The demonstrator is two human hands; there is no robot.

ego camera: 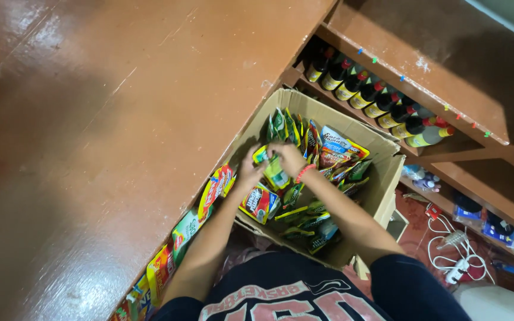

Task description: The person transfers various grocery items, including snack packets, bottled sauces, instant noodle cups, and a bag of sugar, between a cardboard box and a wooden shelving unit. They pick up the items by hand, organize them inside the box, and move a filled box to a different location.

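– At centre frame, holding what?
– Green-and-yellow packet (275, 172), pinched between fingers of right hand (287, 157), red bracelet (304, 172) at the wrist. Left hand (248, 174) pressed against same packet's left edge; fingers hidden, so cannot tell whether gripping.
– And where, exactly?
– Just above open cardboard box (382, 178), among upright snack packets (328, 151). Brown counter (120, 119) filling left half; dark bottles (376, 101) shelved at upper right.
– Handling advice?
– Probably best: pinch by sealed top edge, lift straight up, steady neighbouring packets with left hand, avoid crushing contents.
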